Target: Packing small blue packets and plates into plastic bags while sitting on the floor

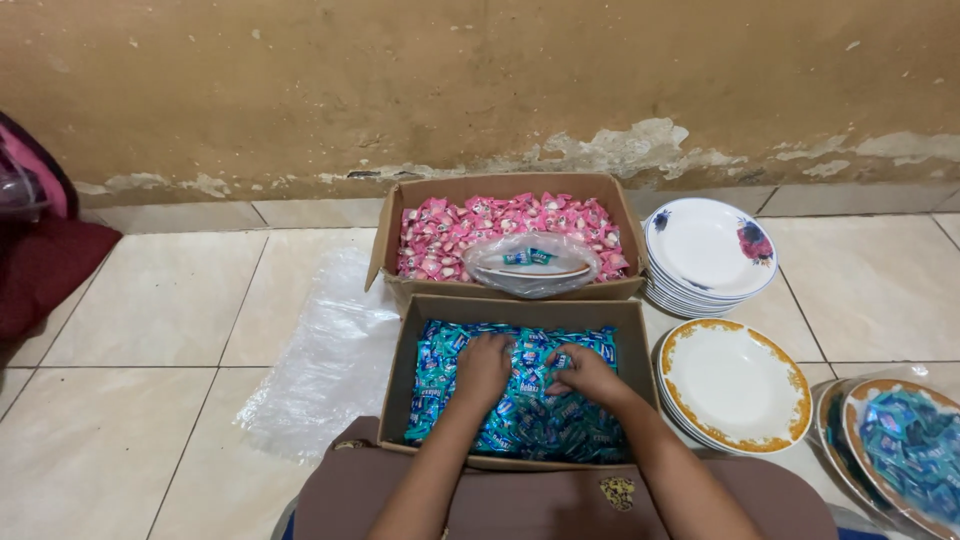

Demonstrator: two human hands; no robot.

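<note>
A cardboard box [520,309] in front of me is full of blue-wrapped candies [535,420]. Both my hands are inside it, pressed down into the candies. My left hand [483,368] has its fingers curled over a heap of them; my right hand [585,375] pinches a few candies near the box's middle. Behind it stands a second cardboard box [500,186] of pink-wrapped candies [500,220], with a plate wrapped in clear plastic [532,265] resting on top and holding a few blue candies.
A stack of white plates with a flower print [708,250] sits at the right, and orange-rimmed plates [735,385] nearer. Another plate [905,450] at far right holds wrapped blue candies. Clear plastic sheet [325,360] lies on the tiled floor at left. A dark red cloth [45,265] lies far left.
</note>
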